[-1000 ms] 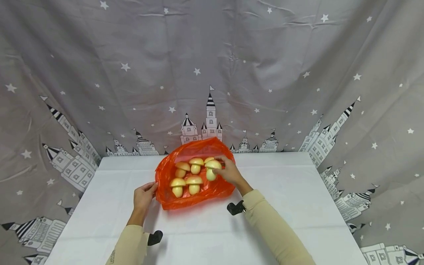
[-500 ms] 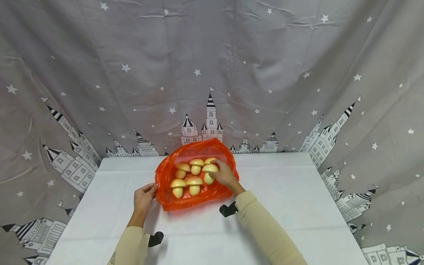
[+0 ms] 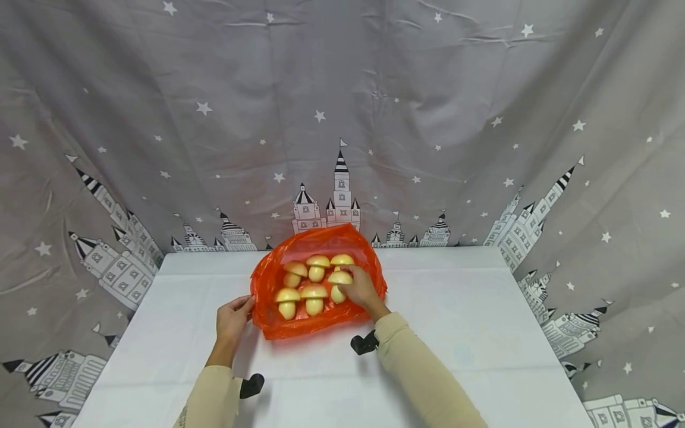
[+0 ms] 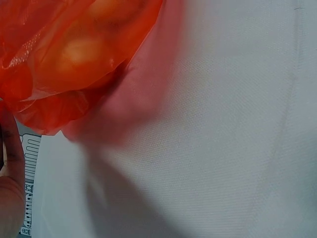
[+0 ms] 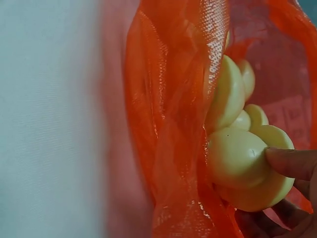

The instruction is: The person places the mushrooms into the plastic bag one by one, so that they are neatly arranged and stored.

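Observation:
A crinkled red-orange plastic bag point(image 3: 283, 330) lies with its mouth spread wide in the head view. Inside, several yellow model mushrooms point(image 3: 313, 291) lie in two rows. My right hand point(image 3: 361, 290) reaches over the bag's right side and grips the mushroom point(image 3: 339, 278) at the right of the front row. In the right wrist view, the thumb presses on that mushroom's rounded stem point(image 5: 237, 157), with fingers beneath the cap. At the bag's left edge, my left hand point(image 3: 233, 320) pinches the plastic rim. The left wrist view shows only part of this hand point(image 4: 11, 168) beside the bag.
The bag rests on a white-covered table point(image 3: 455, 333), near its back edge. Behind and along the sides hangs a grey curtain point(image 3: 342, 89) printed with castles and stars. Black wrist mounts point(image 3: 365, 343) stick out from both sleeves.
My right hand has moved left and slightly down with the mushroom, bringing it into line with the front row. The back-right mushroom shows more fully. My left hand stays at the bag's rim.

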Demonstrator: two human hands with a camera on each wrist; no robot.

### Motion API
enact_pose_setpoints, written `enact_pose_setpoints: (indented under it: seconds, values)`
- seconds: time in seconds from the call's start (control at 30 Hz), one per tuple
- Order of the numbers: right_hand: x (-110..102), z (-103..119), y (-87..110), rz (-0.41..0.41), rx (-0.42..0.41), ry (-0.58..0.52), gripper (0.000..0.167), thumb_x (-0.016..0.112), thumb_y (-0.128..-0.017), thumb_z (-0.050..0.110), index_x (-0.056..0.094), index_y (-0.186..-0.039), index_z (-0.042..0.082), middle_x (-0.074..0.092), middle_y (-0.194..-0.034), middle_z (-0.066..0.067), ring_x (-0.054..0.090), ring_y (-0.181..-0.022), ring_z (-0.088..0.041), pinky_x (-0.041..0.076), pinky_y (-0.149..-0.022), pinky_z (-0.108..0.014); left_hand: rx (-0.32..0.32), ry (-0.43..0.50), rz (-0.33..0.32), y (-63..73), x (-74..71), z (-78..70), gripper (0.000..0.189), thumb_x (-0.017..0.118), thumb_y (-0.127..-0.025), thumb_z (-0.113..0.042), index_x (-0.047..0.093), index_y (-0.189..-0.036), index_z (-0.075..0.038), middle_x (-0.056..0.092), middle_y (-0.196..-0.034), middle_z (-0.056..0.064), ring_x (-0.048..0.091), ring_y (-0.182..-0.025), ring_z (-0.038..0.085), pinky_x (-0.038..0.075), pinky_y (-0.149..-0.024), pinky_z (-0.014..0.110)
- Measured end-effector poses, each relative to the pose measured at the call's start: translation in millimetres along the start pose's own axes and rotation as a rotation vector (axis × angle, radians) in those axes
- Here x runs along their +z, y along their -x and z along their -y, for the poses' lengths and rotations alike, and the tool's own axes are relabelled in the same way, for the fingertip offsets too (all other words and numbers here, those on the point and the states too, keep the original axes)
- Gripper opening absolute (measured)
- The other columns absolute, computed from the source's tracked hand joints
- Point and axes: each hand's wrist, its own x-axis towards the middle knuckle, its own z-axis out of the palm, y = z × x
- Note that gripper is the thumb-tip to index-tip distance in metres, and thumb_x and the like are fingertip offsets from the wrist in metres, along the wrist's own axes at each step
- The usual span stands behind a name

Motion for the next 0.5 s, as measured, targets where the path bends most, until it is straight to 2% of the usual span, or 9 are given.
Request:
enact_pose_setpoints:
  seconds: [0.33,0.5]
  values:
    - [6.3,-7.3,-0.1,0.016,0.021,0.069,0.042,0.069,-0.083,0.004,0.058,-0.124,-0.001,0.057,-0.123,-0.019,0.05,-0.117,-0.033,0.043,-0.102,-0.047,0.012,0.005,-0.002,0.2,-1.3,0.8,0.037,0.056,-0.099,-0.019,0.059,-0.122,0.01,0.066,-0.103,0.012,0.058,-0.07,-0.002,0.05,-0.065,0.008]
    - [9.2,-9.9,0.2,0.01,0.01,0.08,0.042,0.069,-0.083,0.002,0.058,-0.123,-0.001,0.056,-0.119,-0.019,0.05,-0.114,-0.033,0.043,-0.101,-0.047,-0.003,0.001,0.009,-0.5,-0.9,0.4,0.039,0.056,-0.099,-0.022,0.059,-0.124,0.008,0.064,-0.111,0.018,0.059,-0.074,0.0,0.05,-0.067,0.008]
